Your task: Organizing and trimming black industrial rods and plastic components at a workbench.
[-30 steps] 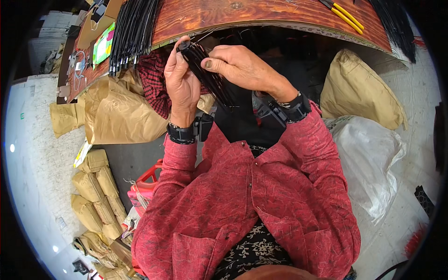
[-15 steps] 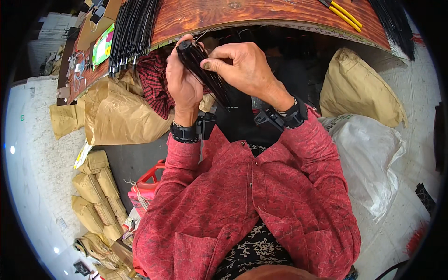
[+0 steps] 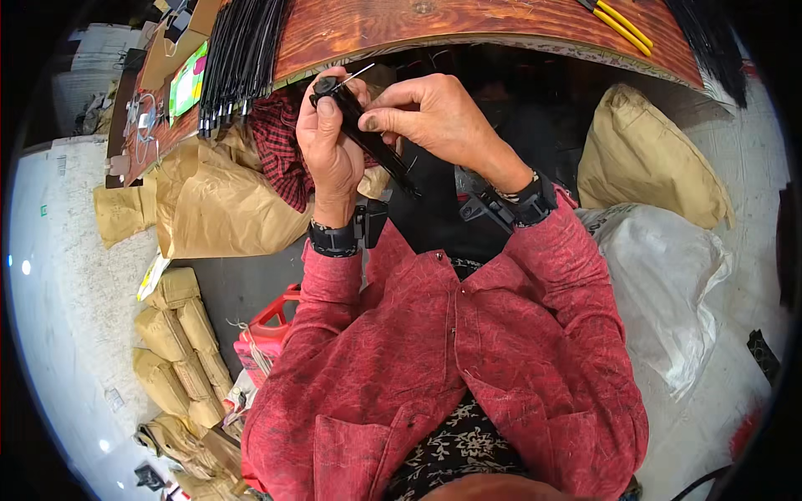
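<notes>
Nearest to us is the red jacket (image 3: 384, 367), open over a dark flowered shirt (image 3: 455, 438); the lower edge cuts both off. Beyond the sleeves, a black wristband (image 3: 334, 238) circles the left wrist and another (image 3: 535, 200) the right, each bearing a small dark device.

Between the two hands, just short of the desk edge, is a black bundle (image 3: 386, 156) of thin strands, slanting down to the right. The left hand (image 3: 332, 159) has its grip around the bundle's upper end, thumb in front; we see little of its other fingers. A thin bright rod (image 3: 359, 73) projects beside that end; its lower part is lost among the strands. The right hand (image 3: 451, 121) keeps a narrow grip at the bundle's side, but its fingertips are partly hidden, and we cannot tell whether they close on a strand.

Behind the left hand we find a checked cloth (image 3: 280, 154), partly covered, and a brown paper sack (image 3: 225, 204). On the far side, the wooden desk (image 3: 359, 33) carries yellow-handled pliers (image 3: 622, 27) and two heaps of black strands (image 3: 242, 63), one at each side, all cut off above. Under the desk, shadow leaves the contents indistinct.
</notes>
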Motion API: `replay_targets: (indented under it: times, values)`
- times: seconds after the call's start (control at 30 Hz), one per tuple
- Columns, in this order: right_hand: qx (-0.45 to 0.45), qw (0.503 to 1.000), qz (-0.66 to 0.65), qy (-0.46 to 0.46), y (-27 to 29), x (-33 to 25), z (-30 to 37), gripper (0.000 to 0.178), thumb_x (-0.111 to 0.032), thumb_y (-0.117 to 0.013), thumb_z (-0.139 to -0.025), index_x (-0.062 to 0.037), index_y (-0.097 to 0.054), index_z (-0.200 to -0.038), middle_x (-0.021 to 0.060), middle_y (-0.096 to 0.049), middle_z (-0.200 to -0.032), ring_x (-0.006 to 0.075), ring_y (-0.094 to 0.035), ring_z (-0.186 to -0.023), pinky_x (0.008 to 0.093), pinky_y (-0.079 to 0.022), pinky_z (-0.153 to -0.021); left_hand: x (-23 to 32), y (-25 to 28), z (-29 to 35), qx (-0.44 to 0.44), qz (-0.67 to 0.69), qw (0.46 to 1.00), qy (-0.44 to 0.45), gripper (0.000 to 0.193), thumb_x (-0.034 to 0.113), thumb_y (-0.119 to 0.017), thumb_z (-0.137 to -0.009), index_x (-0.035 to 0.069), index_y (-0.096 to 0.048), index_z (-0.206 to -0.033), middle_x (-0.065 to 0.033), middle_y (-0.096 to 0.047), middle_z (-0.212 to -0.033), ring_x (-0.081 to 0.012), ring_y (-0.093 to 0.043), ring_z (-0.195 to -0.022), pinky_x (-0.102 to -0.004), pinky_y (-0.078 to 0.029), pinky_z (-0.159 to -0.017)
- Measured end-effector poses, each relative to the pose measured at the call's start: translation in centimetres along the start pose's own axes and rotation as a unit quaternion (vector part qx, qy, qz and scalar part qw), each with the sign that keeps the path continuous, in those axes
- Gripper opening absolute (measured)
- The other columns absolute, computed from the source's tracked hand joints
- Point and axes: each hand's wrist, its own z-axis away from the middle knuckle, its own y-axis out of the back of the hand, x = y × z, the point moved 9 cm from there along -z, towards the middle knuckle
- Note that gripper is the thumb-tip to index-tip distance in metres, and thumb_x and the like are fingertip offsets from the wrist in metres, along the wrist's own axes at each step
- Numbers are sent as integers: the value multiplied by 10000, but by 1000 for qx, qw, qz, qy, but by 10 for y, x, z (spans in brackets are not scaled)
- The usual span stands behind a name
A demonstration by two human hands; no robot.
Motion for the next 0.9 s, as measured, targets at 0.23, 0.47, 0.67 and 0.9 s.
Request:
replay_targets:
  times: [0.23, 0.47, 0.67, 0.9]
  values:
    - [13, 998, 36, 44, 4, -6, 1, 185, -183, -722, -900, -4, -760, -880, 40, -677, -674, 72, -620, -609, 231, -498, -564, -4, 1, 1, -8, 35, 999, 24, 461, 297, -618, -985, -37, -514, -1284, -154, -634, -1099, -217, -610, -1010, -340, -481, -935]
    - [26, 996, 66, 60, 6, -5, 1, 178, -178, -713, -892, -6, -752, -875, 52, -665, -648, 85, -615, -595, 254, -479, -553, -6, -1, 3, -14, 12, 999, 50, 521, 327, -606, -991, -30, -468, -1346, -194, -622, -1209, -245, -608, -1087, -365, -476, -983]
    - [80, 986, 106, 96, 2, -20, 12, 166, -164, -708, -878, -3, -744, -886, 83, -671, -657, 104, -629, -597, 272, -487, -558, 6, -26, 0, -35, 18, 999, 2, 560, 355, -606, -989, -6, -411, -1370, -218, -624, -1197, -251, -617, -1054, -358, -477, -973]
    - [100, 981, 101, 129, 0, -28, 17, 137, -133, -727, -856, -7, -754, -901, 107, -715, -734, 111, -649, -628, 281, -498, -572, 9, -16, 6, -26, -151, 988, -37, 528, 404, -600, -981, 5, -432, -1284, -232, -641, -1141, -266, -621, -1027, -380, -464, -982]
